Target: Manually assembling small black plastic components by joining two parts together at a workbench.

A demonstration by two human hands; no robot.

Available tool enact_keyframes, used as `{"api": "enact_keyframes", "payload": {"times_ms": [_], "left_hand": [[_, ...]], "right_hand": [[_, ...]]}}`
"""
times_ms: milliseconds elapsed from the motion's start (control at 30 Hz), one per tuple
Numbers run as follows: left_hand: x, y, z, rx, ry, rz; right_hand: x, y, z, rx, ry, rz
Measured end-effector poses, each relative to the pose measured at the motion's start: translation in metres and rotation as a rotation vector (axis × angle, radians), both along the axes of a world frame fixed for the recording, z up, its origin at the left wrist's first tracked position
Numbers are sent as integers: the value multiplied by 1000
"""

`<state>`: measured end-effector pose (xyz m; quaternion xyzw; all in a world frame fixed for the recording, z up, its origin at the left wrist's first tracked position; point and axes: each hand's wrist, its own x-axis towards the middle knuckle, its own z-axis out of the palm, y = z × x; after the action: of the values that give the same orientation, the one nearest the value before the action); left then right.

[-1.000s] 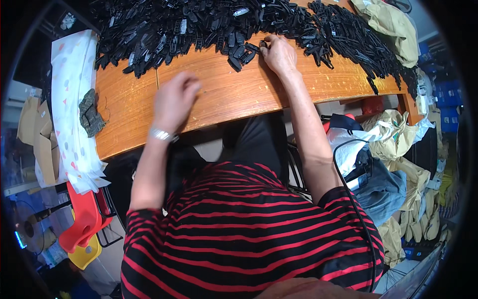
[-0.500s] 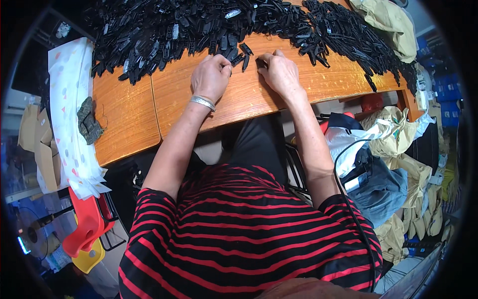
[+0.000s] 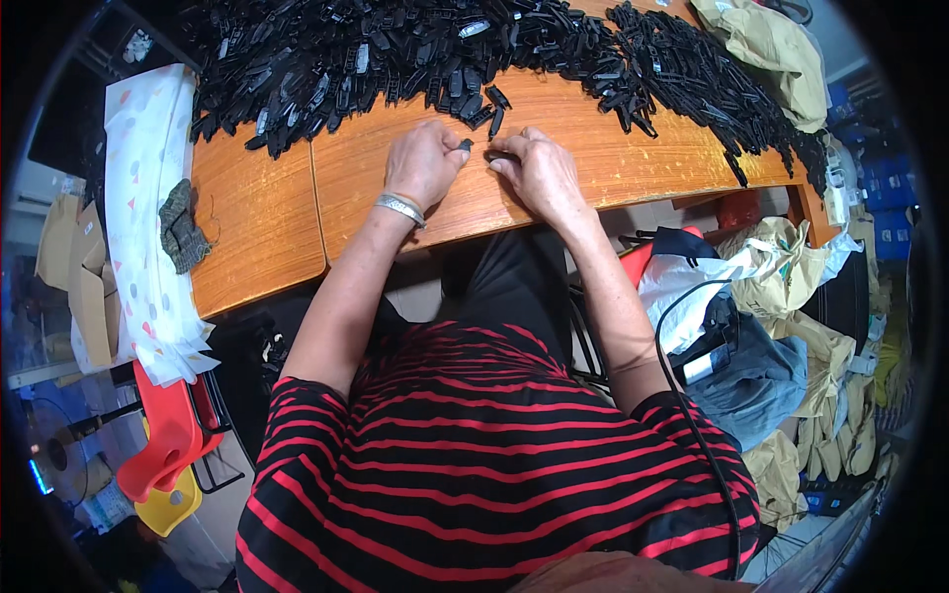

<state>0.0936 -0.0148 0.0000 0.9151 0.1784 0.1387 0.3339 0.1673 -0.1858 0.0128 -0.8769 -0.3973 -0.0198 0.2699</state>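
My left hand, a silver bracelet at its wrist, is closed in a pinch on a small black plastic part. Opposite it, a short gap away, my right hand has its fingers pinched together, pointing left. A dark bit shows at those fingertips, too small to name. Both hands are just above the wooden table. Just beyond the fingertips, a few loose black clip-like parts lie at the edge of a large heap of similar black plastic parts.
Slimmer black parts are heaped at the right. A white patterned sheet hangs over the table's left end, with a dark knitted glove on it. Red and yellow stools stand lower left. Bags and cloth lie at right.
My right hand has moved left and nearer to me, toward my left hand. My left hand has come slightly nearer and right; the black part in it now shows.
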Motion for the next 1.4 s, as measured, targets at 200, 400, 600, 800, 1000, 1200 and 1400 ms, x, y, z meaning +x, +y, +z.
{"api": "enact_keyframes", "payload": {"times_ms": [200, 400, 600, 800, 1000, 1200, 1400], "left_hand": [[-4, -8, 8, 77, 18, -62], [-14, -12, 7, -9, -95, -97], [-22, -3, -11, -701, -198, -87], [-29, -11, -1, -1064, -246, -72], [-35, -16, 5, -1067, -332, -127], [-40, -17, 5, -981, -322, -124], [-49, -37, 4, -977, -442, -146]], "right_hand": [[2, -2, -8, 89, 30, -113], [2, -9, -12, 135, -179, -122], [-7, -21, -6, 22, -180, -30], [-32, 1, 0, 515, 243, -85], [-39, 11, 4, 494, 156, -15], [-41, 11, 7, 535, 139, 38], [-52, 14, 0, 566, -17, 32]]}}
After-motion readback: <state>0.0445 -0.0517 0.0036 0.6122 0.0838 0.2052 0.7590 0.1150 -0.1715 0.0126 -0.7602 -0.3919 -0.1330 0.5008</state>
